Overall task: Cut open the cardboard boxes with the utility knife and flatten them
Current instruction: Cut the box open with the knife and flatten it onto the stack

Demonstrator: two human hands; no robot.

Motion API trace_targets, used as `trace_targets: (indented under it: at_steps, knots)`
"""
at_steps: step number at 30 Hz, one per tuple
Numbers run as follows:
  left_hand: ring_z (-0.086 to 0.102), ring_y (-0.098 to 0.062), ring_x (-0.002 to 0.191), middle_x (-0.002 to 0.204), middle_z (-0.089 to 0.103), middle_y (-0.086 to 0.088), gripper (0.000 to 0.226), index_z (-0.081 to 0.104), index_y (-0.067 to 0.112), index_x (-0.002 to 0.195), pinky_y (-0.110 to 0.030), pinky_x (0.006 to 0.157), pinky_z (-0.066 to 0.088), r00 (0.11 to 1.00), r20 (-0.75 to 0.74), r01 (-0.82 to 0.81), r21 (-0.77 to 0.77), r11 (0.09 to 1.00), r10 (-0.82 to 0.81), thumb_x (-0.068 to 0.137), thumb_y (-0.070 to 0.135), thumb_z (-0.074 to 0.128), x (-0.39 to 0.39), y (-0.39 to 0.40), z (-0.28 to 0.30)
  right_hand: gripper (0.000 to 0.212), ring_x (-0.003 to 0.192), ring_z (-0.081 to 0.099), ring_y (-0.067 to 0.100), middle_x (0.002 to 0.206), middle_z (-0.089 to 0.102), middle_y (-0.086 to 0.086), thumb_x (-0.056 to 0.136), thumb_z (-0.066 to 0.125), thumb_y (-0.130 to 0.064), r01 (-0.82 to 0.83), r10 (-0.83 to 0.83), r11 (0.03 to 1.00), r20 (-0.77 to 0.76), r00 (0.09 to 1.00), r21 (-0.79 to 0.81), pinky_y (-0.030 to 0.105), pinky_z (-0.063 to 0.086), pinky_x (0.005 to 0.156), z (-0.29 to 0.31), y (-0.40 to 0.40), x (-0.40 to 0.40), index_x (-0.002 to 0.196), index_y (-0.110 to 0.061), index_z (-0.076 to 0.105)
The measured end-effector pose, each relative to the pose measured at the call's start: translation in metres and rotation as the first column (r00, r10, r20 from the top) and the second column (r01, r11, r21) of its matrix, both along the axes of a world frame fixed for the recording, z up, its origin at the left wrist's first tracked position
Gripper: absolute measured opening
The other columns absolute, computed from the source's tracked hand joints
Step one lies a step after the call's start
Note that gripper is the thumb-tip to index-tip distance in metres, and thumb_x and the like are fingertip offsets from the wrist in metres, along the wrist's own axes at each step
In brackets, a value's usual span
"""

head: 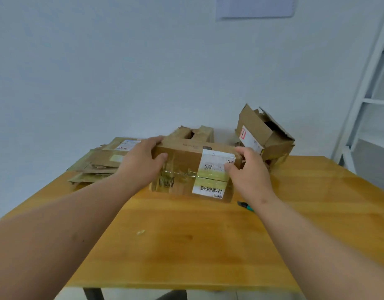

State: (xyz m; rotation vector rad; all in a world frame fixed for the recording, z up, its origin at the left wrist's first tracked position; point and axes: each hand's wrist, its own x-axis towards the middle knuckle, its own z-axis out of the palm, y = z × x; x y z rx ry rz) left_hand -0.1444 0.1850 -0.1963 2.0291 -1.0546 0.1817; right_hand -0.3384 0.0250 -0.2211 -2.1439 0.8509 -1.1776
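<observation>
A taped cardboard box [186, 161] with white shipping labels stands on the wooden table [186, 245], its taped seam facing me. My left hand [141, 163] grips its left end, thumb on the front face and fingers over the top. My right hand [249, 172] grips its right end the same way. The utility knife [245, 205], teal and black, lies on the table just right of the box, mostly hidden behind my right wrist.
A stack of flattened cardboard [100, 163] lies at the table's far left. A torn open box [266, 137] leans against the wall at the far right. Another opened box [197, 134] sits behind the held one. A white metal frame [364, 100] stands to the right.
</observation>
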Motion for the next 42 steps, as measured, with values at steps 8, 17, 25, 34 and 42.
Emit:
trace_targets:
  at_steps: [8, 17, 25, 34, 42]
  knots:
    - [0.053, -0.005, 0.076, 0.114, 0.050, 0.005, 0.046, 0.040, 0.038, 0.134, -0.023, 0.052, 0.042, 0.998, 0.065, -0.029, 0.382, 0.924, 0.005, 0.092, 0.053, 0.051, -0.008, 0.022, -0.058, 0.033, 0.103, 0.050, 0.006, 0.108, 0.050, -0.017, 0.094, 0.063, -0.024, -0.044, 0.047, 0.999, -0.157, 0.986, 0.026, 0.022, 0.039, 0.081, -0.048, 0.016, -0.024, 0.126, -0.024, 0.056]
    - [0.018, -0.024, 0.145, 0.160, 0.007, 0.007, 0.069, 0.023, 0.038, 0.147, -0.049, 0.114, 0.024, 0.898, 0.405, -0.048, 0.483, 0.874, -0.174, 0.088, 0.068, 0.041, -0.016, 0.001, -0.047, 0.048, 0.104, 0.047, 0.003, 0.131, 0.058, -0.009, 0.094, 0.064, -0.023, -0.065, 0.078, 0.996, -0.221, 0.972, 0.064, 0.008, 0.034, 0.066, -0.049, -0.001, -0.024, 0.138, -0.024, 0.046]
    - [0.018, -0.015, 0.146, 0.159, 0.019, 0.014, 0.062, 0.017, 0.044, 0.150, -0.046, 0.116, 0.018, 0.895, 0.308, 0.038, 0.668, 0.743, -0.323, 0.092, 0.068, 0.019, -0.012, -0.018, -0.043, 0.046, 0.119, 0.053, 0.022, 0.135, 0.055, -0.001, 0.091, 0.053, -0.011, 0.110, -0.082, 0.991, -0.314, 0.946, 0.071, 0.045, 0.048, 0.098, -0.065, -0.015, -0.036, 0.135, -0.024, 0.044]
    - [0.049, -0.025, 0.119, 0.151, 0.026, -0.001, 0.050, 0.004, 0.061, 0.144, -0.039, 0.097, 0.043, 0.911, 0.140, 0.140, 0.780, 0.610, -0.387, 0.097, 0.060, 0.021, -0.015, -0.033, -0.020, 0.043, 0.121, 0.042, 0.027, 0.132, 0.047, 0.007, 0.091, 0.044, -0.018, 0.278, -0.265, 0.951, -0.828, 0.495, -0.138, 0.039, 0.039, 0.101, -0.096, -0.035, -0.058, 0.135, -0.016, 0.046]
    - [0.056, -0.021, 0.089, 0.109, 0.039, 0.003, 0.076, 0.032, 0.047, 0.121, -0.042, 0.081, 0.051, 0.926, 0.213, 0.062, 0.729, 0.681, -0.312, 0.062, 0.089, 0.006, -0.037, -0.050, -0.028, 0.032, 0.114, 0.047, 0.027, 0.124, 0.048, 0.007, 0.097, 0.046, -0.030, 0.318, -0.299, 0.936, -0.819, 0.490, -0.151, 0.038, 0.038, 0.092, -0.099, -0.049, -0.069, 0.126, -0.019, 0.052]
